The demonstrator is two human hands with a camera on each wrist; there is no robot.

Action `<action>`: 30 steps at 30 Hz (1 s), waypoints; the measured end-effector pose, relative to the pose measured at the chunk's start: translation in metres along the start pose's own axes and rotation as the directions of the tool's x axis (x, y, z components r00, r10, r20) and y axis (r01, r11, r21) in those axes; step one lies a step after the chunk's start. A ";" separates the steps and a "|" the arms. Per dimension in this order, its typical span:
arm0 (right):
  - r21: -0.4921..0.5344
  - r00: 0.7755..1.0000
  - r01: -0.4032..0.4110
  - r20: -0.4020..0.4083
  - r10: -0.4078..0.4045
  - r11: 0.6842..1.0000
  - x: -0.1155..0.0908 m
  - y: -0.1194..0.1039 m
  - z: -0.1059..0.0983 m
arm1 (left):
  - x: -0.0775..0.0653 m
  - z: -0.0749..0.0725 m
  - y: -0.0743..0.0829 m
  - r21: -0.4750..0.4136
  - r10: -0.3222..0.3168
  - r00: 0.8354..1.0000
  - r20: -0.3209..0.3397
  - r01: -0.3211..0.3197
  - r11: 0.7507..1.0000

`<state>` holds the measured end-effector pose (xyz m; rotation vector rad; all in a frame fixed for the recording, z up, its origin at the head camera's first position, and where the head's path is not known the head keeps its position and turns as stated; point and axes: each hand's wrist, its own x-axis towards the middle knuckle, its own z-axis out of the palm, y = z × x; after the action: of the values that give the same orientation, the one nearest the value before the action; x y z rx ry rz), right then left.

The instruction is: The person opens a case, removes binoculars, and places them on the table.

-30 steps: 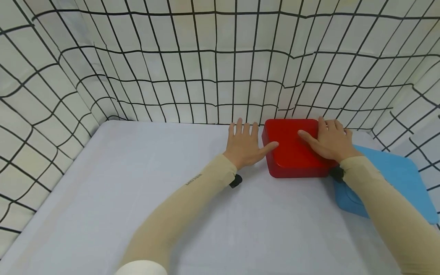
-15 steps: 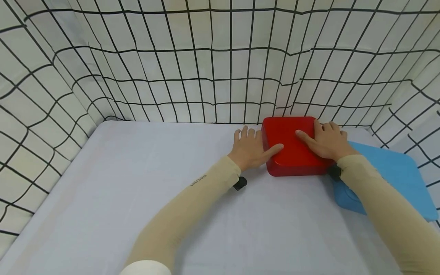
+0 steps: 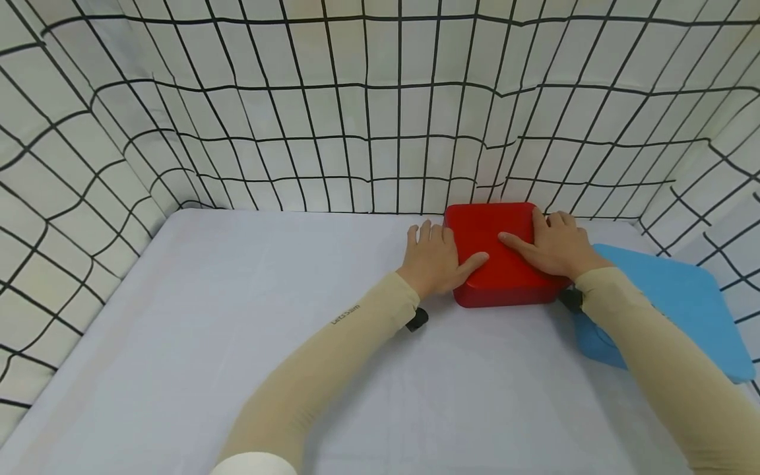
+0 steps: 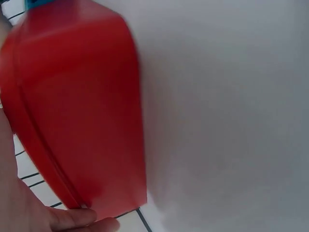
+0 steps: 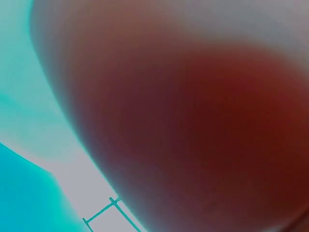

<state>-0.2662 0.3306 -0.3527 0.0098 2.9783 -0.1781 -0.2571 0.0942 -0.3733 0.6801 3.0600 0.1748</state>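
Observation:
A red plastic box [image 3: 495, 254] with rounded corners lies flat near the back edge of the white surface. My left hand [image 3: 432, 262] grips its left side, thumb on the top and fingers down along the wall. From the left wrist, fingertips [image 4: 82, 218] touch the box's side wall [image 4: 87, 116]. My right hand [image 3: 549, 245] holds the opposite side, its thumb spread across the top and its fingers over the right edge. The outer faces under the right fingers are hidden. In the right wrist view the red box [image 5: 231, 111] is a dark blur.
A blue box [image 3: 677, 303] lies at the right, partly under my right forearm. White walls with a black grid [image 3: 368, 112] enclose the back and sides. The white surface [image 3: 208, 316] stretches out to the left and front.
My left hand has come right and closed in on the red box's left side. In the last half second the box has slid slightly left, the right hand moving with it.

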 end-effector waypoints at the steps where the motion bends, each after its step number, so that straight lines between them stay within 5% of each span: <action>1: 0.003 1.000 0.001 -0.001 -0.001 1.000 0.000 0.000 0.000 | 0.000 0.000 0.000 -0.010 -0.003 1.000 0.004 0.003 1.000; 22: 0.014 0.997 0.070 -0.030 -0.070 0.997 -0.009 -0.011 0.004 | -0.003 -0.006 -0.011 0.046 -0.098 0.995 0.001 0.098 0.994; 30: -0.020 0.997 0.037 -0.074 -0.038 0.999 -0.012 -0.011 0.009 | -0.005 -0.005 -0.013 0.039 -0.095 0.995 -0.001 0.095 0.995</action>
<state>-0.2533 0.3185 -0.3582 -0.0431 3.0554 -0.1577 -0.2579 0.0794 -0.3694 0.5337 3.0940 0.1141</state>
